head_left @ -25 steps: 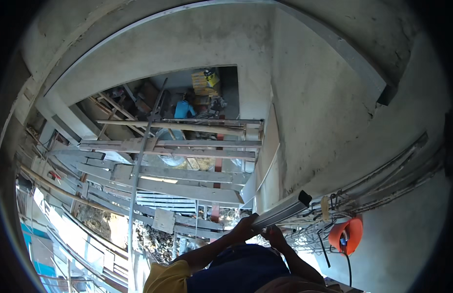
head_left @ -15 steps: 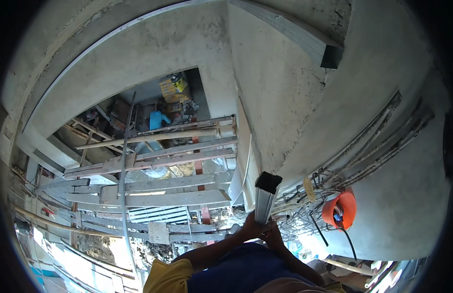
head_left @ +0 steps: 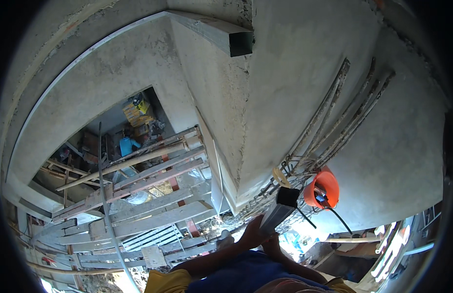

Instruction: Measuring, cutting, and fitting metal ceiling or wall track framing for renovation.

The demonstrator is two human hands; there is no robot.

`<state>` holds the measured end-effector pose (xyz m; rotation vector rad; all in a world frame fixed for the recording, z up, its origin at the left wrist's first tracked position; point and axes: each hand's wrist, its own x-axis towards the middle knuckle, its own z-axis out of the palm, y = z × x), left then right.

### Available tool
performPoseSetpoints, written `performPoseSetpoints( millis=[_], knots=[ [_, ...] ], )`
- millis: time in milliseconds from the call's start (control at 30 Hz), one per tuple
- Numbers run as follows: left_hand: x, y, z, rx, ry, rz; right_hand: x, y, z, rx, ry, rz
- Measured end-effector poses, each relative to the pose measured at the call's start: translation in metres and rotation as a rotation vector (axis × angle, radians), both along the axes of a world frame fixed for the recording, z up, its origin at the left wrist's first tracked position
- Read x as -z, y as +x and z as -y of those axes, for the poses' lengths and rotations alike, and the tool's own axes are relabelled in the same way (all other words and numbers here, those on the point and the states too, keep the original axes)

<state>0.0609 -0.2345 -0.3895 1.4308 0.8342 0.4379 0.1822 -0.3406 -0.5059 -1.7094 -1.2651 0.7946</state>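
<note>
A grey metal box-section tube (head_left: 274, 218) rises in front of my chest, leaning to the right, its dark hollow end uppermost. My left hand (head_left: 253, 235) is closed round the tube from its left side. Lower and to the right, my right hand (head_left: 272, 247) also grips it, its fingers partly hidden by the tube. Just right of the tube's upper end hangs an orange bucket (head_left: 310, 195) with tools inside and a black cable over its rim. Higher up, a similar metal tube (head_left: 212, 30) lies along the top of the wall, its open end sticking out past the corner.
Rusty rebar (head_left: 329, 115) juts up beside the bucket against the grey wall (head_left: 382, 161). Wooden scaffold planks (head_left: 158, 218) and a long thin pole (head_left: 105, 205) stretch across the left. Far below, a person in a blue shirt (head_left: 128, 145) crouches near stacked yellow bags (head_left: 137, 115).
My view has turned right, so the walls and scaffold sit further left. The held tube now leans more to the right, its upper end nearer the bucket. Both hands keep their grip.
</note>
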Motion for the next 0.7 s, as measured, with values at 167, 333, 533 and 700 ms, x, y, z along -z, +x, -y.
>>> performPoseSetpoints(
  millis=[167,333,533,700],
  knots=[
    [0.020,0.000,0.017,-0.081,0.308,0.226,0.044,0.011,0.022,0.014,-0.004,-0.026],
    [0.017,-0.013,0.028,-0.037,0.365,0.089,0.004,0.006,0.034,0.041,-0.088,-0.115],
    [0.045,-0.032,0.038,-0.001,0.617,-0.126,-0.017,0.002,0.041,0.008,0.011,-0.007],
    [0.023,-0.017,0.041,-0.001,0.229,-0.041,-0.030,0.019,0.046,0.028,-0.032,0.091]
  ],
)
